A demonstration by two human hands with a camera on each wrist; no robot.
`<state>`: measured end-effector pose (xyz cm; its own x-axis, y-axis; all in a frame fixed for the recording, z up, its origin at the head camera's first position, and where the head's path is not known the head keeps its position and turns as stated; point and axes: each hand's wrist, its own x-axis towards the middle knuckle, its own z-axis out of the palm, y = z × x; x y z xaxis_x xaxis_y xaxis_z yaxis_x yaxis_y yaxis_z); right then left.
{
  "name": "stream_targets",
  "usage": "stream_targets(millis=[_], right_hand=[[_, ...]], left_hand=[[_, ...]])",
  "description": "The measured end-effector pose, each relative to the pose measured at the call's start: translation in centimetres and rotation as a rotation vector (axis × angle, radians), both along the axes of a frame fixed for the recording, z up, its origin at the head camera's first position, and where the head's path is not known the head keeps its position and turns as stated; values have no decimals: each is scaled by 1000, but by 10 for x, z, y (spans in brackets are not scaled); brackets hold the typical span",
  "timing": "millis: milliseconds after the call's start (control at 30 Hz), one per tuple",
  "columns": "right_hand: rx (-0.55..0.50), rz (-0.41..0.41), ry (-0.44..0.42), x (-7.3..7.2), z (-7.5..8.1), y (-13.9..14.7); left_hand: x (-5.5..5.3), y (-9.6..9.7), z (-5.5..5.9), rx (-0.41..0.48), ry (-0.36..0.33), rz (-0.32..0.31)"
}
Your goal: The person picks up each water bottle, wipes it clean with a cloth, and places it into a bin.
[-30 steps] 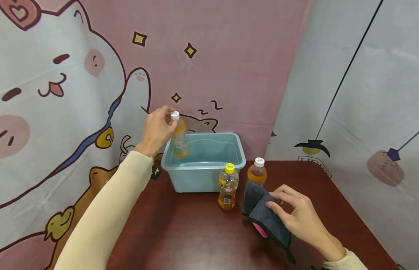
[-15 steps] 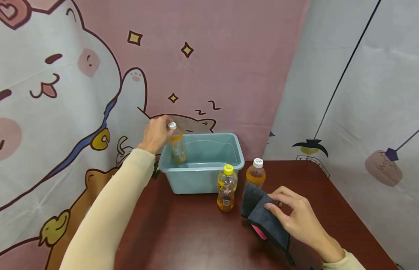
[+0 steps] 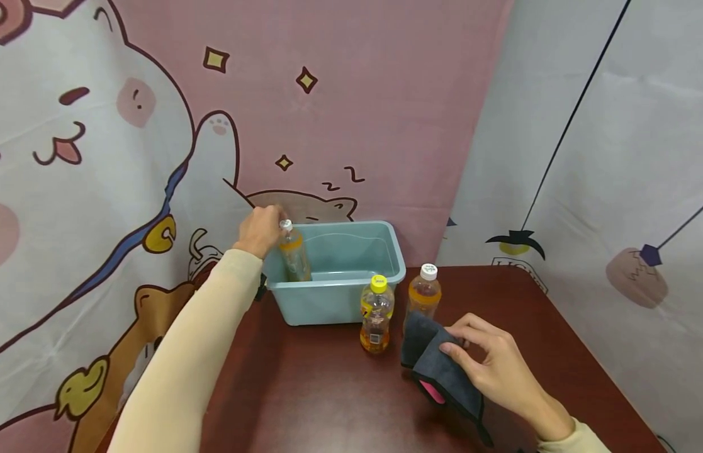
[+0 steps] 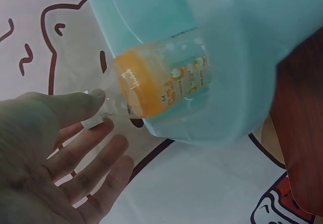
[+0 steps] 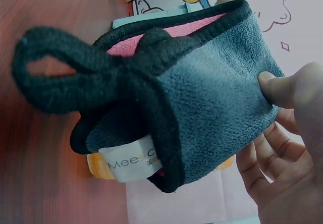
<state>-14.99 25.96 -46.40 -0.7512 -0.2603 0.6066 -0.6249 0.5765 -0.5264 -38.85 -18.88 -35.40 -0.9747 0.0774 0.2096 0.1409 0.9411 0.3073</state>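
My left hand [image 3: 260, 230] pinches a clear bottle [image 3: 295, 255] with an orange band by its white cap and neck. That bottle stands slightly tilted inside the left end of the light blue plastic tub [image 3: 328, 305]; in the left wrist view the thumb and index finger meet at the cap [image 4: 93, 118]. My right hand [image 3: 498, 365] pinches a folded dark grey cloth [image 3: 447, 362] with black edging and a pink inner side. The right wrist view shows the cloth's black hanging loop [image 5: 55, 90] and a white tag [image 5: 132, 161].
In front of the tub stands a yellow-capped bottle [image 3: 377, 314] with amber liquid. Right of it is a white-capped bottle [image 3: 425, 292], partly hidden by the cloth. The dark red table [image 3: 317, 390] meets a printed wall cloth [image 3: 385, 126] behind.
My left hand has lowered the bottle from above the rim down into the tub's left end. The right hand keeps its hold on the cloth, and the view has shifted slightly.
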Motion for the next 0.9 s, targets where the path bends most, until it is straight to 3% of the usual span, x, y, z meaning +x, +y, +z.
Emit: stream_targets(millis=[400, 533, 667, 900], right_hand=[[3, 3, 0, 0, -2, 1], [4, 5, 2, 0, -2, 1], [-1, 13, 7, 0, -3, 2], [-9, 24, 14, 0, -2, 2]], left_hand=[[6, 1, 2, -38, -34, -11], [12, 2, 4, -32, -15, -31], [24, 6, 7, -3, 45, -69], [57, 27, 15, 17, 175, -166]])
